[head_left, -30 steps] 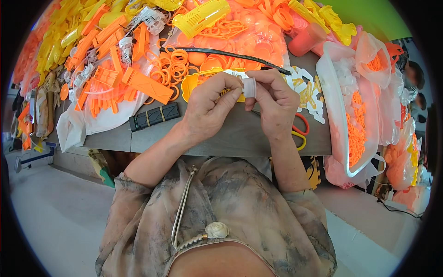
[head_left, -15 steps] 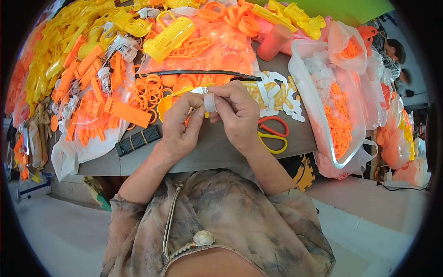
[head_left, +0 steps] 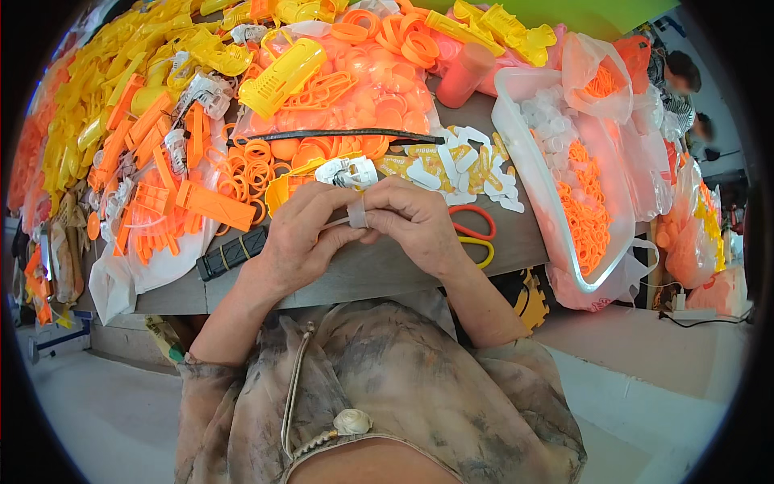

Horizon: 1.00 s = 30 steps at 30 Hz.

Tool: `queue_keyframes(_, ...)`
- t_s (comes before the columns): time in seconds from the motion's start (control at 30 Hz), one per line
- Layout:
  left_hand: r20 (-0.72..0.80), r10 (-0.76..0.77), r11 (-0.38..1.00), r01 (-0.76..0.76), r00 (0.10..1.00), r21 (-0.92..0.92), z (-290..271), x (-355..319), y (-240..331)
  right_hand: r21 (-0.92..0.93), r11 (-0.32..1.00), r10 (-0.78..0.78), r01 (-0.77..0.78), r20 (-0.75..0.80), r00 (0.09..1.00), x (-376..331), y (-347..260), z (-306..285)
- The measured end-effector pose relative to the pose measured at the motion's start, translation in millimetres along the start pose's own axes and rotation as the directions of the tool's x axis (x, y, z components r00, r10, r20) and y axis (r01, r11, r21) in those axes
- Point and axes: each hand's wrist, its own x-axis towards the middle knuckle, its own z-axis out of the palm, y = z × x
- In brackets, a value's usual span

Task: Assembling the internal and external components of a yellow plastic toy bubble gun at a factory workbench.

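Note:
A small translucent white plastic ring (head_left: 357,213) is pinched between my two hands over the near part of the table. My left hand (head_left: 305,232) is closed at its left side, where a thin pale edge shows by the fingertips. Thumb and fingers of my right hand (head_left: 415,227) grip the ring from the right. Just beyond my knuckles lies a white plastic mechanism (head_left: 348,172), beside a yellow plastic shell (head_left: 284,189). Scissors with red and yellow handles (head_left: 476,216) rest right of my right hand. A black bar-shaped block (head_left: 232,253) lies beside my left wrist.
Orange rings (head_left: 251,165) and orange rectangular parts (head_left: 214,204) lie at the left, below heaped yellow parts (head_left: 89,97). A clear bag of orange pieces (head_left: 379,97) stands ahead. White tabs (head_left: 468,165) lie before a white tub (head_left: 556,214). Two people are at the far right.
Both hands have come slightly down and closer together around the ring, which is now more covered by fingers. The white mechanism beyond them has come into fuller view.

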Motion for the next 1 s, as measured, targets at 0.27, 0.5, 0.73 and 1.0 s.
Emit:
queue_keyframes(0.27, 0.051, 0.205, 0.964, -0.211, 0.977, 0.164, 8.1, 5.1, -2.1, -0.304, 0.937, -0.165, 0.172, 0.050, 0.985, -7.4, 16.1, 0.3)
queue_keyframes(0.5, 0.072, 0.220, 0.942, -0.231, 0.973, 0.244, -0.8, 16.2, -36.0, -0.471, 0.868, -0.235, 0.158, -0.109, 0.966, -20.2, 27.5, -21.3)
queue_keyframes(0.73, 0.124, 0.140, 0.985, -0.152, 0.982, 0.087, -0.5, 19.5, -45.8, -0.146, 0.983, 0.085, -0.115, -0.196, 0.977, -14.0, 20.3, -44.0)
queue_keyframes(1.0, 0.132, 0.076, 0.997, -0.075, 0.988, -0.016, -5.5, 17.5, -41.3, -0.049, 0.972, 0.227, -0.230, -0.063, 0.972, 18.3, 22.8, -5.0)
